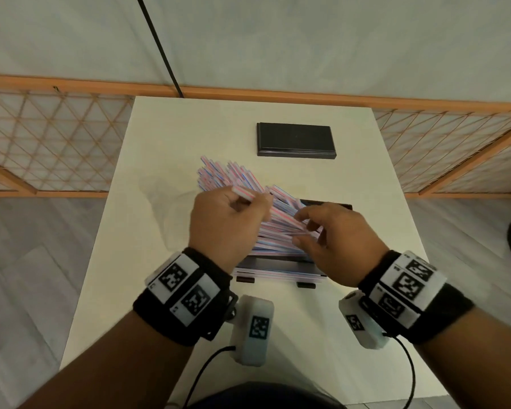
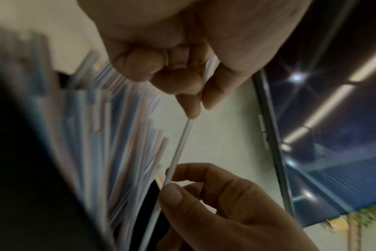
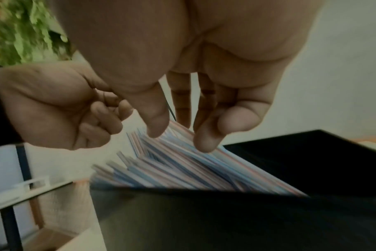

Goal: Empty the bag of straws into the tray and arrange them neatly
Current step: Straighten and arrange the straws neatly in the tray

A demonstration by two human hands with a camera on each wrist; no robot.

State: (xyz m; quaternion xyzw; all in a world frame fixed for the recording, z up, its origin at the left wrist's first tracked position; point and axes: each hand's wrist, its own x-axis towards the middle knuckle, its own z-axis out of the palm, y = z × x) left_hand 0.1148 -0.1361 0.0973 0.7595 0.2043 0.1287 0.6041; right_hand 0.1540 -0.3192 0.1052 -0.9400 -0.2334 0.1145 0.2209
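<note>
— Hands in view?
— 2. Left hand (image 1: pixel 227 219) and right hand (image 1: pixel 334 240), both low over the near tray (image 1: pixel 275 263), close together but not touching.

— Holding anything?
— 1 straw (image 2: pixel 180 147), shared by both. Pinched at one end in the curled fingertips of the left hand, and further along between thumb and forefinger of the right hand. Best seen from the left wrist. Other right fingers hanging down, tips on or just over the heap.

— And the rest of the straws (image 1: pixel 233 175)?
— Too many to count. White with red and blue stripes, lying in 1 loose fan. Near ends inside the tray, far ends slanting out over its left far corner and above the table (image 1: pixel 165 137). Not lined up; several angles crossing.

— Trays?
— 1 black tray with the straws, close to the body. Also 1 flat black rectangle (image 1: pixel 295 140) further back on the table, well apart from the heap; cannot tell whether tray or lid.

— Tables?
— 1, white.
</note>
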